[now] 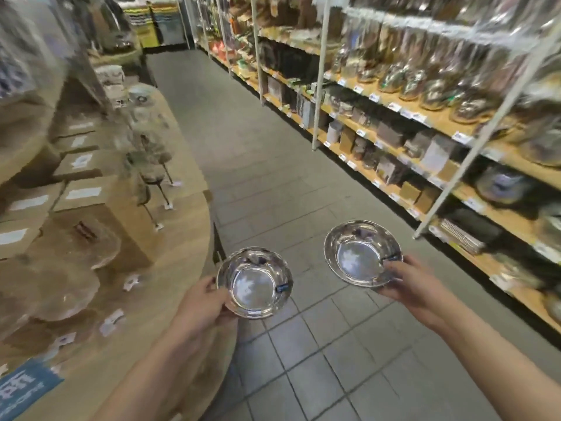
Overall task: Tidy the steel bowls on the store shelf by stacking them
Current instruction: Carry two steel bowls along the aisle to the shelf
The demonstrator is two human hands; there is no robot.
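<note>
Midway down a shop aisle, a person carries two steel bowls over the tiled floor (273, 177), one in each hand. At far left, a curved wooden display surface (170, 299) holds boxes and glassware, blurred in the frame. Next to it, the left hand (200, 302) pinches the near rim of the left bowl (254, 282), fingers closed on its edge, the bowl upright with a small blue sticker inside. Well apart to the right, the right hand (409, 284) grips the right bowl (362, 253) by its rim the same way, tilted slightly toward the camera. Farther right, store shelves (455, 138) run along the aisle, stocked with shiny goods. The bowls appear collected but not yet nested; the next move likely calls for lowering one squarely into the other, then setting the stack on a shelf.
</note>
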